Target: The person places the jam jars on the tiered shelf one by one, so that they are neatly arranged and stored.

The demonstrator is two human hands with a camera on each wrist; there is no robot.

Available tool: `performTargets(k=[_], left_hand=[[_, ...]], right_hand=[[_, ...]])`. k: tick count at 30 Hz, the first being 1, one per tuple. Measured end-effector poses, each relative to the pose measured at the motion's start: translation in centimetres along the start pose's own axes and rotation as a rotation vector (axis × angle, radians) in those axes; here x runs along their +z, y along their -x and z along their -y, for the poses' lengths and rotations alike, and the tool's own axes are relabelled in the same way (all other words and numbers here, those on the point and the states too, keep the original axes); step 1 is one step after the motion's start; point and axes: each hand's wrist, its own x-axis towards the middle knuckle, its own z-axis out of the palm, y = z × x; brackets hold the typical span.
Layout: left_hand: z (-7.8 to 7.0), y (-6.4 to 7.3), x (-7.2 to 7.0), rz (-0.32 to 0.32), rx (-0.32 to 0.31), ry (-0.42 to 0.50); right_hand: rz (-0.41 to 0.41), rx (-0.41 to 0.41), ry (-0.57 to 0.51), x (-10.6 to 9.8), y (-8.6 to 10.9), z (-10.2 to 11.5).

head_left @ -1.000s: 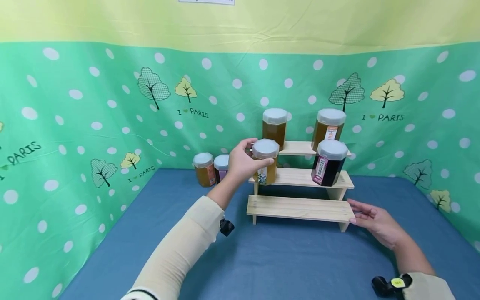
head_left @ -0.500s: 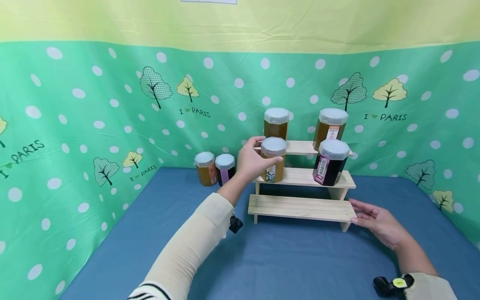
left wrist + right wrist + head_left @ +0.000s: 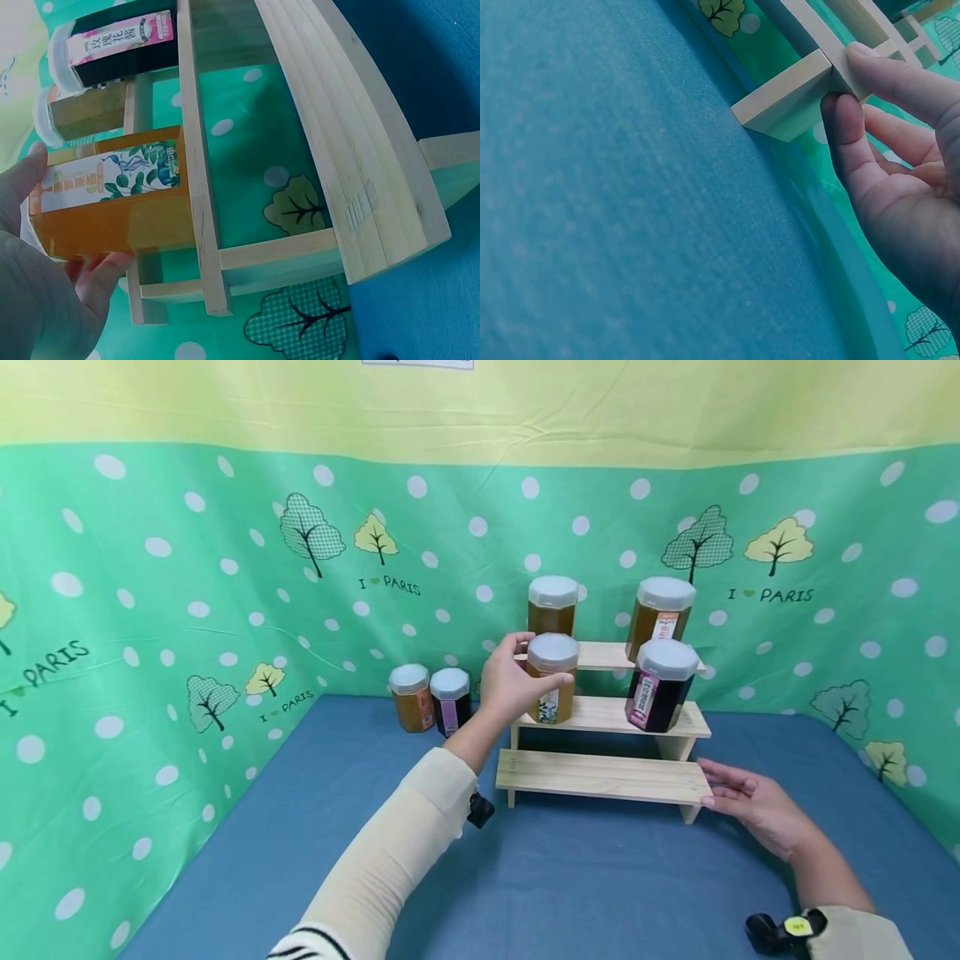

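Observation:
On the left part of the middle step of a three-tier wooden stand [image 3: 600, 774] is an amber honey jar [image 3: 551, 703] with a whitish octagonal lid. My left hand [image 3: 508, 687] grips it from the left, thumb in front and fingers behind. Up close in the left wrist view, the jar [image 3: 120, 217] shows a leaf-patterned label and its base meets the step's edge. My right hand [image 3: 757, 810] holds the right end of the lowest step. In the right wrist view, thumb and fingers of this hand [image 3: 900, 176] pinch the board's corner above its leg [image 3: 784, 97].
A dark jar [image 3: 663, 693] with a pink label stands on the middle step's right. Two amber jars, left [image 3: 552, 610] and right [image 3: 663, 610], occupy the top step. An amber jar [image 3: 412, 702] and a dark jar [image 3: 452, 706] stand on the blue cloth [image 3: 600, 877] behind my left arm.
My left hand has moved the honey jar a little to the right along the middle step. The right hand keeps its hold on the lowest step.

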Motion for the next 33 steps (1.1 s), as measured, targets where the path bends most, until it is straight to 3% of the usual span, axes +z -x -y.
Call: performTargets(k=[8,16,27,30,33], left_hand=[[0.8,0.4,-1.2,0.054,-0.028,0.16],[1.8,1.0,-3.0,0.021,0.002,0.296],[2.7,2.0,-4.9,0.028,0.154,0.357],[1.4,2.9,-5.8,0.014,0.183,0.322],[1.4,3.3,-6.2,0.015,0.2,0.304]], right_hand=[[0.001,0.005,-0.006,0.1,0.0,0.0],[0.0,0.011,-0.003,0.2,-0.1,0.0],[-0.001,-0.001,-0.014,0.1,-0.1,-0.1],[-0.003,-0.001,-0.013,0.1,-0.1,-0.1],[-0.005,-0.002,-0.014,0.1,0.0,-0.1]])
